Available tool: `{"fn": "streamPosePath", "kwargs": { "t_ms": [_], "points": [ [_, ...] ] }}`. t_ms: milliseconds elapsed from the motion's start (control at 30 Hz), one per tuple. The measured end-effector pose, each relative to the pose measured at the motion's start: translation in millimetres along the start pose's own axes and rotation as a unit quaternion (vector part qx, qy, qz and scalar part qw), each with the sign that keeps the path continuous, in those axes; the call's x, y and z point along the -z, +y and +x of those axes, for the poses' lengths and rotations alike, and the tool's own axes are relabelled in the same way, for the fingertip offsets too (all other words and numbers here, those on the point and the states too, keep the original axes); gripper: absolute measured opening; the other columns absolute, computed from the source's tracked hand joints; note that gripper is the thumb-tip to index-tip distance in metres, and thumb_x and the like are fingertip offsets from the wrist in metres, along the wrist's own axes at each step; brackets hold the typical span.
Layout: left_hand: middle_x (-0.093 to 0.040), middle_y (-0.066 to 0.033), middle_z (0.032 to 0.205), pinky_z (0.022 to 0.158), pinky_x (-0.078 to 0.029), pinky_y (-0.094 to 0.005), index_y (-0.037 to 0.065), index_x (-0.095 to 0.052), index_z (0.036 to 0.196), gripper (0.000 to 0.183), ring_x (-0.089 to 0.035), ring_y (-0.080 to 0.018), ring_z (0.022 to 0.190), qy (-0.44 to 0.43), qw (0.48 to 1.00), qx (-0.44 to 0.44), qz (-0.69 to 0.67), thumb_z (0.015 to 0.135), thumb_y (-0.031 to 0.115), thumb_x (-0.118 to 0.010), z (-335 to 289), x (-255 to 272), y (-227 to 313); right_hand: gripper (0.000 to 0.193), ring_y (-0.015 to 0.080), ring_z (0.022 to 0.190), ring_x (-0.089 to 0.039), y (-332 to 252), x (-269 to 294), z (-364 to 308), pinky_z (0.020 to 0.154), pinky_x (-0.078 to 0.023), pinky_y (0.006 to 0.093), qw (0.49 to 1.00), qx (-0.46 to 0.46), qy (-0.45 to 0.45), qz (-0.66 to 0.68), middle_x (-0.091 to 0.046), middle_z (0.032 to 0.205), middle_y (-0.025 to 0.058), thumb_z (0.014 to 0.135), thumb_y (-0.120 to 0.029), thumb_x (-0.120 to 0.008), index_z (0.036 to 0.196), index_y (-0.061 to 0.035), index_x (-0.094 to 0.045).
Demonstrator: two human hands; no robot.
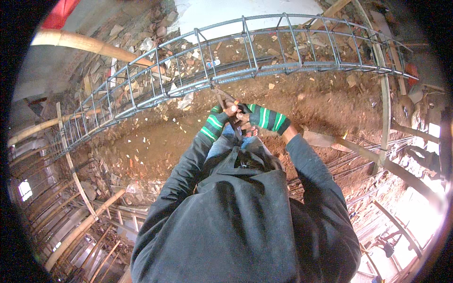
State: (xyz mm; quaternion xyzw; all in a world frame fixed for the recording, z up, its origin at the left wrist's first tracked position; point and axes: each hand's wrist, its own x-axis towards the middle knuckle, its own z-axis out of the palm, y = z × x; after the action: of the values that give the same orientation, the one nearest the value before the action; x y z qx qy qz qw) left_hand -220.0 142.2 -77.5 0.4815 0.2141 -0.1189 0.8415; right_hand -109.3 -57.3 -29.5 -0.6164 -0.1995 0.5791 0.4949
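Observation:
A long steel rebar cage (pixel 257 70) of lengthwise bars and square stirrups spans the view in front of me. Just below its near bar, my left hand (pixel 230 112) and my right hand (pixel 245 119) are close together, fingers bent round a dark metal tool that looks like pincers (pixel 220 98). The tool's upper end reaches up to the near bar, close to a stirrup; its lower arms run down between my hands. Striped green, black and white knitted cuffs cover both wrists. Exactly how the fingers grip, and any tie wire, cannot be made out.
Bamboo poles (pixel 89 45) support the cage at the left, and a wooden post (pixel 384 104) crosses at the right. Brown earth (pixel 311 106) with rubble lies beneath. Loose thin bars (pixel 363 151) lie at the right. A white sheet (pixel 212 19) lies beyond the cage.

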Motion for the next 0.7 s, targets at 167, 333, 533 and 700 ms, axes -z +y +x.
{"fn": "streamPosePath", "kwargs": {
  "t_ms": [167,333,533,700],
  "points": [
    [-0.070,-0.0102,0.119,0.092,-0.054,-0.0389,0.002,-0.059,0.135,0.070,-0.067,-0.0237,0.107,-0.010,0.999,-0.025,0.033,0.089,0.052,-0.074,5,-8,9,0.043,0.0119,0.076,-0.062,-17,6,2,0.064,-0.052,0.0310,0.998,0.015,-0.026,0.047,-0.066,0.092,0.0034,0.102,-0.037,-0.064,0.126,-0.0023,-0.061],
    [-0.052,-0.0205,0.148,0.110,-0.045,-0.0497,0.001,-0.044,0.150,0.093,-0.054,-0.0345,0.133,-0.138,0.987,-0.039,-0.070,0.088,0.068,-0.066,21,-10,16,0.046,0.0146,0.069,-0.065,-37,-6,-12,0.062,-0.054,0.0320,0.999,-0.021,0.012,-0.026,-0.067,0.086,0.0056,0.102,-0.047,-0.061,0.116,-0.0031,-0.064],
    [-0.054,-0.0185,0.140,0.113,-0.042,-0.0565,0.009,-0.059,0.118,0.070,-0.050,-0.0417,0.135,-0.266,0.912,-0.035,-0.312,0.088,0.073,-0.061,22,-30,23,0.041,0.0200,0.074,-0.067,-33,-33,-13,0.067,-0.056,0.0357,0.941,-0.039,-0.064,0.329,-0.068,0.089,0.0076,0.102,-0.042,-0.061,0.116,-0.0045,-0.063],
    [-0.047,0.0017,0.063,0.068,-0.053,-0.0495,0.019,-0.041,0.072,0.048,-0.063,-0.0286,0.079,0.025,0.962,0.077,-0.262,0.100,0.053,-0.060,18,-48,38,0.049,0.0219,0.077,-0.069,-43,-34,-15,0.070,-0.057,0.0357,0.973,-0.020,-0.058,0.224,-0.068,0.092,0.0101,0.094,-0.044,-0.072,0.118,-0.0020,-0.061]
  ]
}}
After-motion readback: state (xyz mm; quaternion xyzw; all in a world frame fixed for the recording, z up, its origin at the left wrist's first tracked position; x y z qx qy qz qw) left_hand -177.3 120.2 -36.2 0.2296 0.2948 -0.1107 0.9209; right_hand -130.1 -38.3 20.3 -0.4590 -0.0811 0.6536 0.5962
